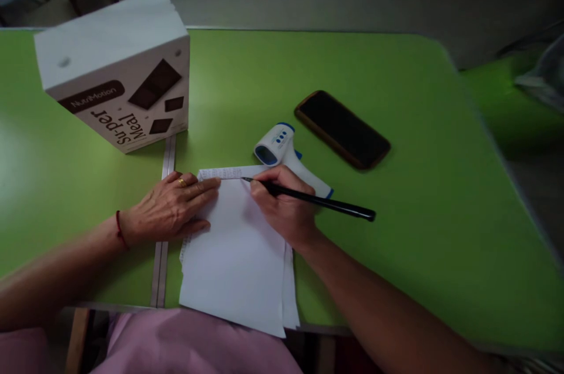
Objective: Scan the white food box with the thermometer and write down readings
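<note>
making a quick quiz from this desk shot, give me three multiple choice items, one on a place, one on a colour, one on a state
1. Where does the phone lie?
A. beyond the thermometer, to its right
B. on the box
C. under the paper

2. What colour is the table?
A. white
B. green
C. red

3. What is the right hand doing?
A. resting open
B. holding the phone
C. holding a black pen, tip on the paper

Answers: 1 A, the phone lies flat up-right of the thermometer. 2 B, the top is bright green. 3 C, fingers grip the pen while the left hand presses the paper.
</note>
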`<state>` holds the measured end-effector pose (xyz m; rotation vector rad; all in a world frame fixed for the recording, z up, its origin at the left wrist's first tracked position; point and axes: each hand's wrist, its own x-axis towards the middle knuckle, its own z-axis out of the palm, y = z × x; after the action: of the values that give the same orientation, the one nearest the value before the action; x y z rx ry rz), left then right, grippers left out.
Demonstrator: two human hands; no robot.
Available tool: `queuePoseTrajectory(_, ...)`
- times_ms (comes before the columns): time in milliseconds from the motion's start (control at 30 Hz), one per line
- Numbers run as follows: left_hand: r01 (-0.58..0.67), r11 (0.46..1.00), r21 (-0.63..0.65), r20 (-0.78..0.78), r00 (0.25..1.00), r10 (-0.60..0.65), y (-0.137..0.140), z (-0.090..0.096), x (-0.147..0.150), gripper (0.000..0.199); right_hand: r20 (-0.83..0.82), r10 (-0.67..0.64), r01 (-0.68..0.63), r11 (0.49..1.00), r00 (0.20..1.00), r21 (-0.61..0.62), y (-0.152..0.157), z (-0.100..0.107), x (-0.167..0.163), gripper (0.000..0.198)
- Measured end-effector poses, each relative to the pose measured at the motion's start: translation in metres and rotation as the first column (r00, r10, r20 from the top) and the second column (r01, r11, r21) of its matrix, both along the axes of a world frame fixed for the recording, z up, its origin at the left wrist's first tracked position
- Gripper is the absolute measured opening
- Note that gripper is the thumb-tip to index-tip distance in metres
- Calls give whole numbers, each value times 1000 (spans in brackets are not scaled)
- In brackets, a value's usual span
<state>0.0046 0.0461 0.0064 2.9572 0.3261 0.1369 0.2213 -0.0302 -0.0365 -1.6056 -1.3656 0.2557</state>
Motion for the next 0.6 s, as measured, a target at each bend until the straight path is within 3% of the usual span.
queuePoseTrajectory(367, -2, 1000, 8, -14, 1000, 2, 0, 0, 1, 46, 92, -7, 0, 997, 996, 82, -2, 2, 2, 6)
queuePoseTrajectory(500, 20, 999, 31, 35, 999, -21, 0, -1, 0, 43, 305, 66, -128, 974, 950, 189, -5, 8, 5, 10)
queuePoseTrajectory(600, -18, 999, 36, 171, 985, 12, 5, 1, -9, 33, 506, 98, -197, 970, 857, 145, -7, 7, 9, 20)
